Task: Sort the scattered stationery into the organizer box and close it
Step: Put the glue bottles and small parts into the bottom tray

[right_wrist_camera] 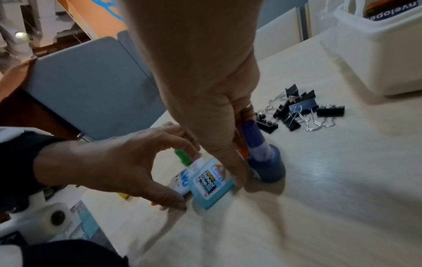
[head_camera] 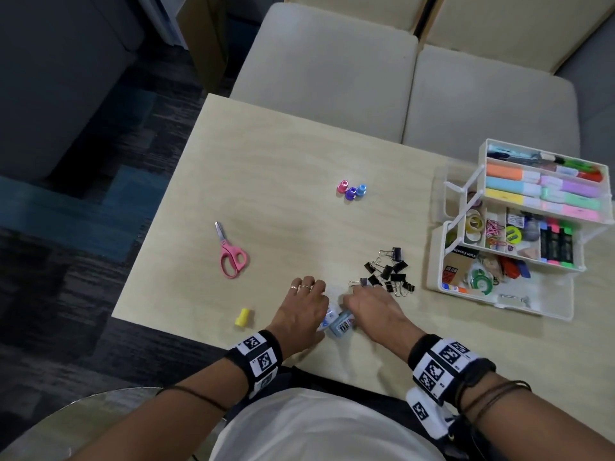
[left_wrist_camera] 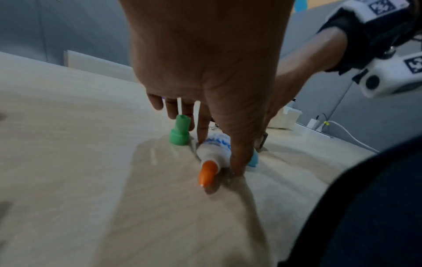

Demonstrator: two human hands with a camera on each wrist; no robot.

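Note:
Near the table's front edge my left hand (head_camera: 324,307) pinches a white glue bottle (left_wrist_camera: 215,150) with an orange cap, which lies on the table. Thumb and forefinger sit on its two sides. Right beside it my right hand (head_camera: 347,302) grips a light blue school-glue bottle (right_wrist_camera: 212,182), thumb along its side. A green stamper (left_wrist_camera: 180,133) stands by my left fingers. A purple stamper (right_wrist_camera: 262,153) stands against my right fingers. The white organizer box (head_camera: 499,304) stands open at the right with its tiered trays spread and filled with markers, tape and clips.
Black binder clips (head_camera: 389,274) lie in a heap between my right hand and the box. Pink scissors (head_camera: 231,252) lie at the left, a yellow stamper (head_camera: 243,317) near the front edge, and three coloured stampers (head_camera: 351,190) mid-table. Beige seats stand behind the table.

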